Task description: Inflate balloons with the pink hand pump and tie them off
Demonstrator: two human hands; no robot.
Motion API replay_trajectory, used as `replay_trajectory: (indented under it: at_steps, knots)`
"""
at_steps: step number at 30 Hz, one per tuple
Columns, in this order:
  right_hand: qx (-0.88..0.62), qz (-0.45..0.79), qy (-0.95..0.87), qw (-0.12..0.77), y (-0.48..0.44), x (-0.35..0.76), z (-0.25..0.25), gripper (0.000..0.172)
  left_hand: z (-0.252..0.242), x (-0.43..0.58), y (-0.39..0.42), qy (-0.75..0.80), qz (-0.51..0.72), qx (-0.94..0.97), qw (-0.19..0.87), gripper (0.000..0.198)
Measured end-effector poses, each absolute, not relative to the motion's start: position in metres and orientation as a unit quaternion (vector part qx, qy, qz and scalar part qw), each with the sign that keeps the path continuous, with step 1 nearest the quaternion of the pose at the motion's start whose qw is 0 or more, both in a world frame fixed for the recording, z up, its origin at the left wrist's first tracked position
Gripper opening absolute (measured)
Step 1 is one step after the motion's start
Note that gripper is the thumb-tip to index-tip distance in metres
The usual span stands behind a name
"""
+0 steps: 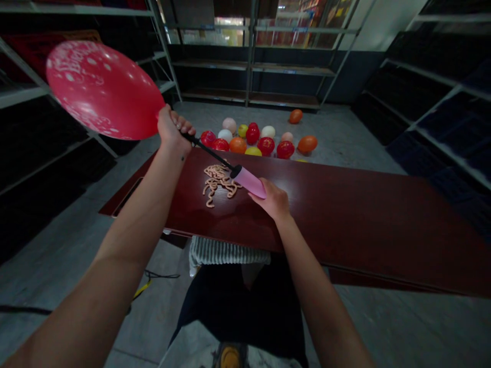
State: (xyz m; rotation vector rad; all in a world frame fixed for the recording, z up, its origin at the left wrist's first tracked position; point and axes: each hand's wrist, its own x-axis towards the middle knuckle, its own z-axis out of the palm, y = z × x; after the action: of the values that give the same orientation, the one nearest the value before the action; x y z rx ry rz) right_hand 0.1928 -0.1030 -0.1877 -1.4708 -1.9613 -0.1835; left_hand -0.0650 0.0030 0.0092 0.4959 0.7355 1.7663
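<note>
A large inflated red balloon [109,92] with white printed lettering is at the upper left, over the table's far left side. My left hand [174,130] is closed round its neck and the black end of a balloon pump. The pump's black rod [213,153] runs down to the right into its pink barrel [250,182], drawn well apart from my left hand. My right hand [273,199] is wrapped round the barrel's lower end, above the table. Under the rod lies a pile of beige, wavy long uninflated balloons [218,180]. The balloon's neck is mostly hidden by my fingers.
The dark red table [345,214] spans the front. A flat dark object [128,197] with a light rim lies at its left end. Several inflated balloons [266,146] rest on the floor behind it. Metal shelves [251,66] line the back and sides. A cable [163,276] lies lower left.
</note>
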Motion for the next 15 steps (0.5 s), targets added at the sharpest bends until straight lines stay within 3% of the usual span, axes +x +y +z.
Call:
replay_trajectory:
  at_steps: [6,15]
  knots:
    - [-0.595,-0.069,-0.721,0.349,-0.098,0.197,-0.193,0.052,0.027,0.000,0.002,0.289,0.707,0.262,0.590,0.052]
    - [-0.652,-0.056,-0.654,0.379,-0.095,0.200,-0.194,0.050,-0.039,0.090,0.015,0.300,0.636,0.255,0.664,0.053]
